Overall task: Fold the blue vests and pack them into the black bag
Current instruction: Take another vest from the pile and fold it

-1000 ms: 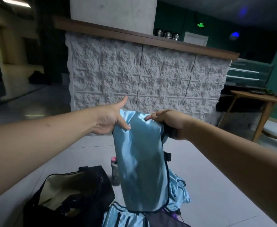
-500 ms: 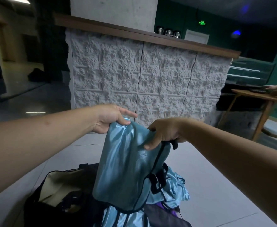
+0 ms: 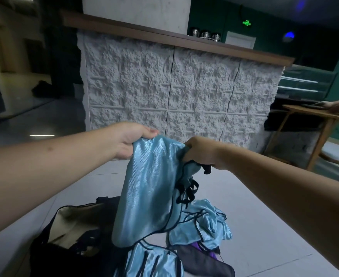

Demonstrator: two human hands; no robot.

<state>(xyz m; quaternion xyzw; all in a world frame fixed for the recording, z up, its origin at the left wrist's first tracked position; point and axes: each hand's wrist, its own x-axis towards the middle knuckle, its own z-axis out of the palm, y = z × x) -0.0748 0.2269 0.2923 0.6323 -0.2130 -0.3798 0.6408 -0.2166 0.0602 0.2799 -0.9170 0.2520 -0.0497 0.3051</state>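
Observation:
A shiny blue vest (image 3: 146, 188) with black trim hangs folded in the air between my hands. My left hand (image 3: 127, 140) grips its top left corner. My right hand (image 3: 201, 153) clutches the top right edge together with the black straps. Below it on the floor, the black bag (image 3: 64, 254) lies open at lower left, its pale lining showing. More blue vests (image 3: 206, 224) lie crumpled on the floor to the right of the bag, and another blue vest (image 3: 154, 262) lies at the bottom centre.
A white textured counter (image 3: 174, 86) with a wooden top stands just ahead. A wooden table (image 3: 320, 116) is at the right, with another person's hand (image 3: 338, 105) over it. Dark and purple fabric (image 3: 202, 260) lies beside the vests. Grey tiled floor surrounds the pile.
The vest has gone from hanging full length to folded over. My right hand closed around its right edge and straps. Both hands lowered and came closer together.

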